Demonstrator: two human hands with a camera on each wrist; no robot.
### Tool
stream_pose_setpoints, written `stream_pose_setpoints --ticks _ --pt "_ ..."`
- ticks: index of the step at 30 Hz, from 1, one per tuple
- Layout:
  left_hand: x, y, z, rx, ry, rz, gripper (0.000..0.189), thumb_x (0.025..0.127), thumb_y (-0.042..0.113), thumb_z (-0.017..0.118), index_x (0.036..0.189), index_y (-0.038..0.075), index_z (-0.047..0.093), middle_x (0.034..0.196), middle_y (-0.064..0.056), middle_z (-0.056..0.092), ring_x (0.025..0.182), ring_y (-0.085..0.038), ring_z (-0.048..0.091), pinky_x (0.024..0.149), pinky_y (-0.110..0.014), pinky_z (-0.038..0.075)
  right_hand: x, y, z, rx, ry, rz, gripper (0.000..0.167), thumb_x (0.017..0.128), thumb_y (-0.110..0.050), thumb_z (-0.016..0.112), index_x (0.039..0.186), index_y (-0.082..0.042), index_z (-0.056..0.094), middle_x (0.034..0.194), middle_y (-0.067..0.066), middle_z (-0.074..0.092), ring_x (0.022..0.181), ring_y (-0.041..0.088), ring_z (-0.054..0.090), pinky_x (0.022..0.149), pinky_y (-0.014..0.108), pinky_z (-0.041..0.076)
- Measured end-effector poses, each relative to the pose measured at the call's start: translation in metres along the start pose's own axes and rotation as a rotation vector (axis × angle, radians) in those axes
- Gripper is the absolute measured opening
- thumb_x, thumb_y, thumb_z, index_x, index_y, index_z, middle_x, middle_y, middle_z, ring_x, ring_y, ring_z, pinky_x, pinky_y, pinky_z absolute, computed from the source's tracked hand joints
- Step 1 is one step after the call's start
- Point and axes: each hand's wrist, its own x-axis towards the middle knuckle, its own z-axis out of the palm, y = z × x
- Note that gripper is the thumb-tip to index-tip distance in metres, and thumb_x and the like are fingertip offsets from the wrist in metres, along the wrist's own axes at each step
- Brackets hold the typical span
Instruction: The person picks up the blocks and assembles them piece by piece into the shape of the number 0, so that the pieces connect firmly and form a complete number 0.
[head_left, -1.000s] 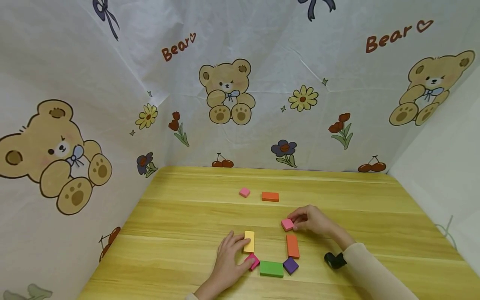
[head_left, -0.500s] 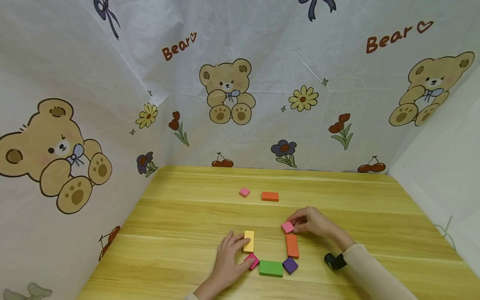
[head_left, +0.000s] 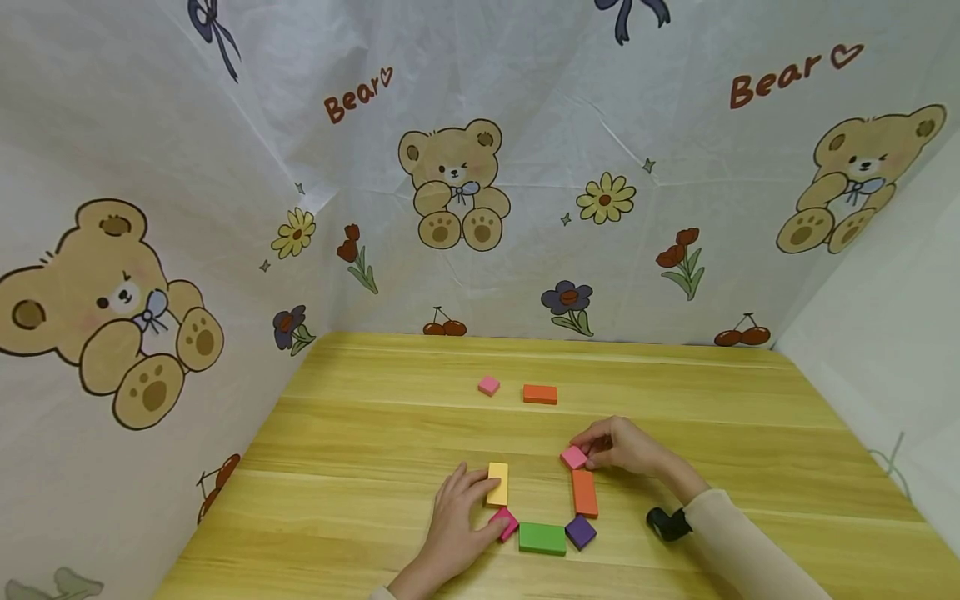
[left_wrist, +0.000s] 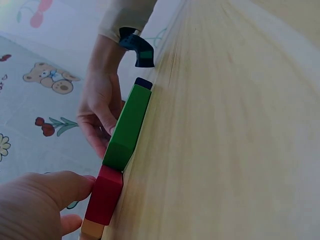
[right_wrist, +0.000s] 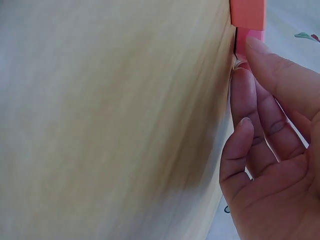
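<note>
My right hand [head_left: 630, 446] pinches a pink square block [head_left: 573, 457] between thumb and fingers, at the far end of an orange rectangular block [head_left: 585, 494]. In the right wrist view the pink block [right_wrist: 242, 42] sits against the orange one [right_wrist: 248, 14]. My left hand [head_left: 459, 521] rests with its thumb at a magenta block [head_left: 504, 523] and its fingers by a yellow rectangular block [head_left: 498, 483]. A green rectangular block [head_left: 542, 538] lies between the magenta block and a purple one [head_left: 581, 532]. Together these blocks form a U that opens away from me.
Farther back on the wooden table [head_left: 360, 433] lie another pink block [head_left: 489, 385] and another orange block [head_left: 540, 394]. A black wrist device [head_left: 667, 523] shows at my right sleeve. A white bear-print cloth [head_left: 517, 92] encloses the back and sides.
My right hand has drawn the pink block a little toward me, closing the gap to the orange block. My left hand has stayed in place.
</note>
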Motion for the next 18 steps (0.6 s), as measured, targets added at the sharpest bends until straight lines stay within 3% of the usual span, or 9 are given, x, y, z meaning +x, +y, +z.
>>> stream_pose_setpoints --ticks 5,11,18 --pt "-0.0002 -0.0011 0.0005 0.012 0.010 0.008 0.047 0.082 0.031 0.076 0.122 0.009 0.066 0.135 -0.012 0.057 0.138 -0.047 0.033 0.109 -0.071 0.020 -0.0001 -0.0009 0.0006 0.020 0.003 -0.015 0.031 0.085 -0.001 0.071 0.115 0.004 0.069 0.099 0.011 0.069 0.082 0.011 0.061 0.070 0.021 0.053" --pt "0.0001 -0.0015 0.0004 0.011 0.007 0.008 0.046 0.082 0.032 0.076 0.122 0.009 0.066 0.134 -0.012 0.057 0.139 -0.047 0.033 0.109 -0.071 0.020 -0.0040 -0.0090 0.0001 0.066 0.019 -0.016 0.034 0.085 0.002 0.070 0.118 0.011 0.064 0.100 0.019 0.069 0.084 0.023 0.064 0.071 0.024 0.054" --pt "0.0006 -0.0016 0.0004 0.006 -0.001 0.000 0.046 0.084 0.034 0.074 0.122 0.009 0.066 0.135 -0.012 0.057 0.139 -0.047 0.032 0.109 -0.071 0.019 -0.0088 -0.0041 -0.0008 -0.013 0.116 -0.030 0.032 0.088 -0.003 0.069 0.119 0.006 0.066 0.105 0.016 0.071 0.090 0.025 0.065 0.075 0.024 0.053"
